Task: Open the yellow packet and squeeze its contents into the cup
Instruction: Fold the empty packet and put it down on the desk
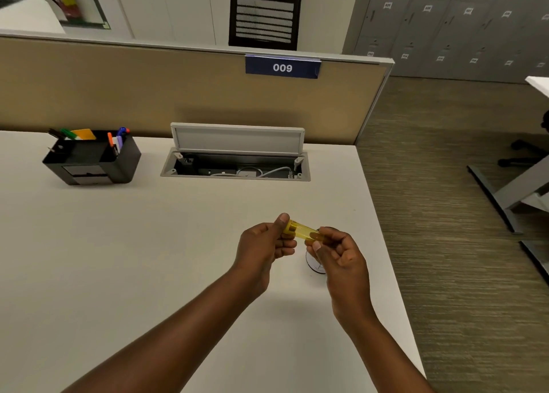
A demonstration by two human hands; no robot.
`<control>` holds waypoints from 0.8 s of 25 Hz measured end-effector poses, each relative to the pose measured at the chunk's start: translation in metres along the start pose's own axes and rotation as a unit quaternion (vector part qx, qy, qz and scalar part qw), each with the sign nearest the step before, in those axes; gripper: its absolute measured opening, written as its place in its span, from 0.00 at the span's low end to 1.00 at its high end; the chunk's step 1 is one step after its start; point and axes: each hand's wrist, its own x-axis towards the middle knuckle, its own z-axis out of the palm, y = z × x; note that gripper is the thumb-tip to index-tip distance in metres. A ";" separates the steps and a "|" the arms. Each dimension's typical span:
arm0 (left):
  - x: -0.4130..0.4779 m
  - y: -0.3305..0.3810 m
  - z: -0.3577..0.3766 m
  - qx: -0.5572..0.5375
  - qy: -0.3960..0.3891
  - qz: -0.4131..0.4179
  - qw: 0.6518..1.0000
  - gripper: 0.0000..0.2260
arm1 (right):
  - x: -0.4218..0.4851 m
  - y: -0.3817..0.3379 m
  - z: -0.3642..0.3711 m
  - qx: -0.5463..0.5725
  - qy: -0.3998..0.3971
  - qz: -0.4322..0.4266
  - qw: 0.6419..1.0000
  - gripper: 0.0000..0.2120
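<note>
1. Over the white desk [118, 259], near its right edge, the person holds a small yellow packet [301, 231] up in the air with 2 bare hands.
2. The left hand [264, 244] pinches the far left end of the packet. Its thumb lies on top and its fingers curl under.
3. The right hand [338, 254] pinches the near right end, with thumb and fingers pressed tight on it.
4. The packet runs like a little bridge from one hand to the other, tilted down toward the right hand.
5. I cannot tell if the packet is torn open.
6. A white cup [314, 264] stands on the desk right below the right hand. That hand hides most of it, so only part of its side shows.
7. The packet is above the cup and does not touch it.
8. Far back on the left of the desk sits a black pen holder [92, 162] with coloured pens in it.
9. Behind the hands, a cable box [236, 166] set in the desk has its lid up, and a white cable lies inside.
10. A blue sign [282, 67] on the tan wall panel reads 009.
</note>
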 end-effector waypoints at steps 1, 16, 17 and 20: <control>-0.003 0.003 -0.006 0.012 -0.006 0.014 1.000 0.13 | -0.001 -0.002 0.003 -0.015 -0.004 -0.002 1.000 0.13; -0.030 0.016 -0.056 0.122 -0.053 0.155 0.979 0.09 | -0.034 -0.020 0.031 -0.113 -0.102 0.025 0.988 0.06; -0.031 0.014 -0.056 0.127 -0.053 0.158 0.978 0.09 | -0.036 -0.021 0.029 -0.115 -0.108 0.037 0.987 0.07; -0.034 0.009 -0.053 0.139 -0.060 0.164 0.975 0.10 | -0.043 -0.022 0.024 -0.139 -0.139 0.058 0.979 0.06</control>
